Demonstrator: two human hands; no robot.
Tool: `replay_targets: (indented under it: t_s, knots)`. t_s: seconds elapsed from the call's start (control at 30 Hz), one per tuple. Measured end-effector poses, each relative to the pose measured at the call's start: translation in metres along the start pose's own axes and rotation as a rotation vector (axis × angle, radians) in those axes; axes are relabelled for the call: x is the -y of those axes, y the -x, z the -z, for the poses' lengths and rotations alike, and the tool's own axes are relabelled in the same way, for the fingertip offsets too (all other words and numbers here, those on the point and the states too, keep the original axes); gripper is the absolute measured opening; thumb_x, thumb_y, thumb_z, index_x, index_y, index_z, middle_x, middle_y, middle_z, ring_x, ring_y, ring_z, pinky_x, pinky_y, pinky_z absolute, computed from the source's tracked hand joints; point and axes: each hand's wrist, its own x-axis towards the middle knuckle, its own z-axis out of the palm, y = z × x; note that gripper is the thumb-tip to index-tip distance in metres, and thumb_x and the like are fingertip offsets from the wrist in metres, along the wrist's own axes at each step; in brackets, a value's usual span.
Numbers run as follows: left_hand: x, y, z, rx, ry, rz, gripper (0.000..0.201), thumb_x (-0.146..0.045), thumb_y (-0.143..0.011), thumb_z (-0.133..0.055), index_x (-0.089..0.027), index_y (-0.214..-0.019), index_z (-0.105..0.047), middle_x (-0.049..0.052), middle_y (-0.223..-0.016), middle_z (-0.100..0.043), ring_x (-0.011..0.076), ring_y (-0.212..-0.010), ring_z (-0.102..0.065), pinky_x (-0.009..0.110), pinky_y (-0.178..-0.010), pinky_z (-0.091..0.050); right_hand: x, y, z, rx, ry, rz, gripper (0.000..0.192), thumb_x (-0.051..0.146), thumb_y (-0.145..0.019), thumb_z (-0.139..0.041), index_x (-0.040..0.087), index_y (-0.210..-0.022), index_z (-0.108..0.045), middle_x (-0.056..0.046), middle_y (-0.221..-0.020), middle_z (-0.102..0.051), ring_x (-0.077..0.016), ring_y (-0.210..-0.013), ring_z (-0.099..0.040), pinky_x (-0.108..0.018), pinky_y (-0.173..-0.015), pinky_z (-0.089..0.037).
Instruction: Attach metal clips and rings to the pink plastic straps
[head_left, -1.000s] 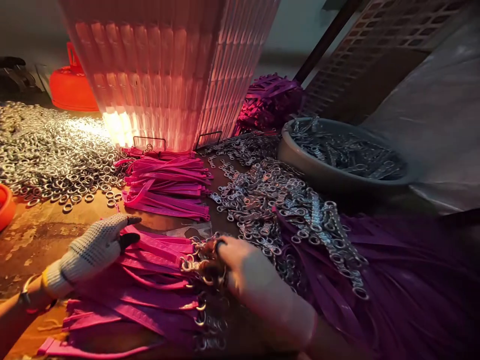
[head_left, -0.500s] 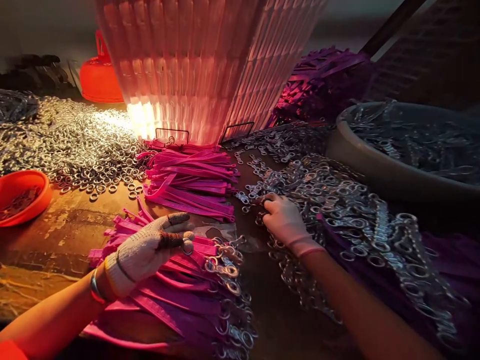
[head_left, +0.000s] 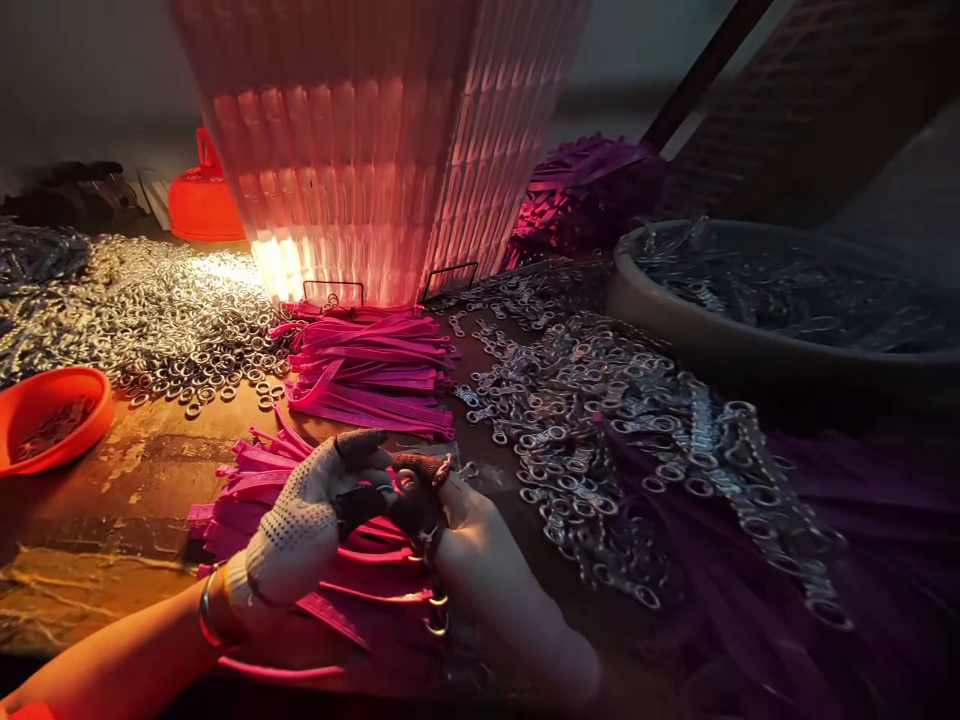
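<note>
**Small metal ring at the fingertips, above pink straps**

The gloved left hand (head_left: 304, 520) and the gloved right hand (head_left: 484, 565) meet over the nearer pink straps (head_left: 341, 605). A small metal ring (head_left: 405, 474) sits between their dark fingertips. The right thumb and finger are drawn narrow about it; the left fingers are partly curled, and whether they also grip it cannot be told.

Handling, as judged: the ring should be light, rigid and hard to damage, but smooth enough to slip. Hold its outer rim at opposite sides, leaving the opening free. The straps appear soft and limp, best taken near an end so the length does not sag.

To the left lie heaped loose rings (head_left: 172, 335) and an orange bowl (head_left: 103, 412); to the right, heaped ring-ended metal fittings (head_left: 570, 405). A second pink strap bundle (head_left: 367, 365) lies beyond the hands.
</note>
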Motion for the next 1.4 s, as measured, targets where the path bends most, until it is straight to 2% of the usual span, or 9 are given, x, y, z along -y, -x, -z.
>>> replay_targets:
  t_s: [0.17, 0.37, 0.47, 0.63, 0.77, 0.87, 0.93, 1.1, 1.4]
  knots:
    - [0.009, 0.008, 0.002, -0.007, -0.283, -0.091, 0.039, -0.025, -0.078, -0.075, -0.019, -0.115, -0.065, 0.008, -0.103, -0.069, 0.0183, -0.088, -0.064, 0.027, -0.075, -0.053, -0.006, 0.013, -0.003, -0.082, 0.129, 0.119, 0.029, 0.02, -0.081, -0.054, 0.023, -0.108, -0.063, -0.003, -0.101, -0.071, -0.019, -0.096, -0.065, -0.032, -0.087, -0.052]
    - [0.007, 0.012, 0.005, 0.114, -0.343, 0.055, 0.035, -0.028, -0.085, -0.065, -0.018, -0.118, -0.058, 0.0, -0.074, -0.061, 0.0067, -0.053, -0.05, 0.017, -0.048, -0.038, -0.014, 0.026, -0.003, -0.042, 0.672, 0.144, 0.035, 0.005, -0.067, -0.043, 0.019, -0.093, -0.062, -0.007, -0.093, -0.066, -0.0214, -0.087, -0.059, -0.034, -0.079, -0.048]
    - [0.003, 0.008, 0.002, 0.098, -0.297, 0.162, 0.033, -0.028, -0.082, -0.065, -0.019, -0.113, -0.055, -0.005, -0.066, -0.053, 0.0054, -0.045, -0.043, 0.016, -0.04, -0.032, -0.012, 0.025, -0.006, -0.124, 1.043, 0.268, 0.025, 0.008, -0.059, -0.047, 0.019, -0.077, -0.06, -0.008, -0.084, -0.065, -0.022, -0.076, -0.054, -0.033, -0.071, -0.04]
    - [-0.003, -0.006, -0.003, 0.126, -0.158, 0.299, 0.03, -0.03, -0.079, -0.066, -0.02, -0.103, -0.051, -0.01, -0.054, -0.039, 0.0034, -0.037, -0.025, 0.014, -0.033, -0.021, -0.011, 0.018, -0.011, -0.216, 1.281, 0.454, 0.013, 0.013, -0.051, -0.052, 0.021, -0.061, -0.052, -0.006, -0.063, -0.059, -0.0179, -0.057, -0.044, -0.032, -0.058, -0.024]
    - [0.002, -0.026, -0.004, 0.2, -0.268, 0.224, 0.023, -0.031, -0.086, -0.057, -0.02, -0.105, -0.049, -0.011, -0.054, -0.035, 0.0049, -0.038, -0.026, 0.015, -0.035, -0.026, -0.015, 0.014, -0.008, -0.159, 1.162, 0.232, 0.017, 0.009, -0.057, -0.05, 0.02, -0.068, -0.058, -0.006, -0.062, -0.064, -0.0183, -0.055, -0.052, -0.03, -0.056, -0.027]
    - [0.003, -0.067, 0.01, 0.322, -0.877, -0.166, 0.021, -0.03, -0.095, -0.042, -0.016, -0.101, -0.057, -0.001, -0.065, -0.054, 0.0096, -0.051, -0.051, 0.02, -0.047, -0.043, -0.015, 0.012, 0.009, -0.106, 0.933, 0.031, 0.018, 0.012, -0.071, -0.046, 0.022, -0.073, -0.06, -0.003, -0.062, -0.066, -0.0178, -0.058, -0.058, -0.026, -0.055, -0.032]
    - [-0.003, -0.104, 0.029, 0.237, -1.324, -0.416, 0.02, -0.021, -0.092, -0.044, -0.014, -0.091, -0.062, 0.007, -0.085, -0.065, 0.016, -0.078, -0.062, 0.027, -0.071, -0.052, -0.014, 0.012, 0.025, -0.128, 0.821, 0.026, 0.019, 0.018, -0.078, -0.043, 0.023, -0.075, -0.061, -0.003, -0.066, -0.067, -0.0188, -0.063, -0.061, -0.026, -0.058, -0.037]
    - [-0.026, -0.175, 0.086, 0.043, -1.712, -0.389, 0.022, -0.005, -0.078, -0.05, -0.013, -0.088, -0.068, 0.011, -0.088, -0.065, 0.0234, -0.087, -0.061, 0.04, -0.085, -0.049, -0.013, 0.013, 0.051, -0.169, 0.631, -0.004, 0.025, 0.028, -0.085, -0.04, 0.025, -0.078, -0.064, -0.002, -0.068, -0.068, -0.0193, -0.06, -0.06, -0.027, -0.056, -0.043]
    - [-0.026, -0.188, 0.111, 0.097, -2.041, -0.444, 0.046, -0.01, -0.087, -0.043, -0.016, -0.128, -0.061, 0.016, -0.122, -0.057, 0.0253, -0.098, -0.06, 0.04, -0.085, -0.05, -0.009, 0.016, 0.057, -0.154, 0.73, 0.054, 0.021, 0.025, -0.083, -0.046, 0.025, -0.075, -0.066, -0.003, -0.065, -0.067, -0.0186, -0.062, -0.061, -0.025, -0.058, -0.044]
